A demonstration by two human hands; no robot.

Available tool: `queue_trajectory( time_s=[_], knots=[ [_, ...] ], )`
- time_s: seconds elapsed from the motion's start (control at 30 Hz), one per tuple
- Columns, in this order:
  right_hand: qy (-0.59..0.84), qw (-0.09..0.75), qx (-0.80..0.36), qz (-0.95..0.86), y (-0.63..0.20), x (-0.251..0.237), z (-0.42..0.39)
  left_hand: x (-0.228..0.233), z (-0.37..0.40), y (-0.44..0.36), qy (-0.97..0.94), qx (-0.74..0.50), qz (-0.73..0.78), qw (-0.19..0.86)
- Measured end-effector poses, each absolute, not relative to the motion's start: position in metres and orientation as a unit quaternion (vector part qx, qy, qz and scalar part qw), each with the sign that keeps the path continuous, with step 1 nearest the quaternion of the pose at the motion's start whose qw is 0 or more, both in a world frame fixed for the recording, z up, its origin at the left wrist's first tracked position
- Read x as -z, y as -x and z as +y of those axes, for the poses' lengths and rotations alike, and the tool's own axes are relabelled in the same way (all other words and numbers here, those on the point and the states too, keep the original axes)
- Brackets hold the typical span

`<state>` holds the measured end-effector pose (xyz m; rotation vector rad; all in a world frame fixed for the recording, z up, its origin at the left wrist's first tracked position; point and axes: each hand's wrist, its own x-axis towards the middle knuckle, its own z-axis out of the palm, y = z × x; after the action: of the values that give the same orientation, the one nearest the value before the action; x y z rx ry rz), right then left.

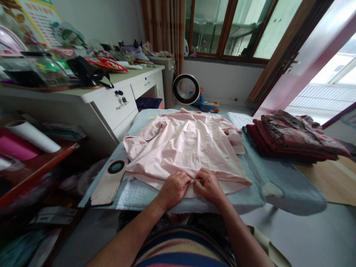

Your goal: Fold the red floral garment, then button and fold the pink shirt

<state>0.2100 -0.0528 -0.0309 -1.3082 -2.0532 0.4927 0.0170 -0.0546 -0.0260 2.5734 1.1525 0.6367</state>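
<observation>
A pale pink shirt (178, 148) lies spread on a table covered by a light blue cloth (130, 196), its collar end away from me and its hem towards me. My left hand (175, 188) pinches the shirt at the middle of the hem. Close beside it, my right hand (207, 185) also has its fingers closed on the hem, the fingertips of both hands almost meeting. The sleeves rest bent at either side of the shirt. Small details between my fingertips are too fine to make out.
A phone (108, 181) lies at the table's left edge. Folded dark red clothes (292, 137) are stacked on the right. A white desk (116, 100) loaded with jars and packets stands at the left, above a shelf (66, 148) holding rolls. A round-windowed appliance (186, 89) is behind.
</observation>
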Motion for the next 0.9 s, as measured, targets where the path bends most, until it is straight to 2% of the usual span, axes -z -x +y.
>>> queue_trajectory(
  time_s=[0.27, 0.6, 0.73, 0.9],
  knots=[
    [0.485, 0.315, -0.231, -0.783, -0.219, 0.023, -0.056, 0.026, -0.052, -0.015, -0.873, -0.240, 0.392, 0.163],
    [0.497, 0.375, -0.156, -0.767, -0.222, 0.031, -0.068, 0.025, -0.056, -0.010, -0.880, -0.255, 0.364, 0.166],
    [0.483, 0.367, -0.171, -0.776, -0.223, 0.030, -0.070, 0.025, -0.054, -0.007, -0.895, -0.216, 0.347, 0.180],
    [0.472, 0.348, -0.190, -0.787, -0.223, 0.026, -0.070, 0.025, -0.057, -0.002, -0.889, -0.230, 0.346, 0.194]
  ],
)
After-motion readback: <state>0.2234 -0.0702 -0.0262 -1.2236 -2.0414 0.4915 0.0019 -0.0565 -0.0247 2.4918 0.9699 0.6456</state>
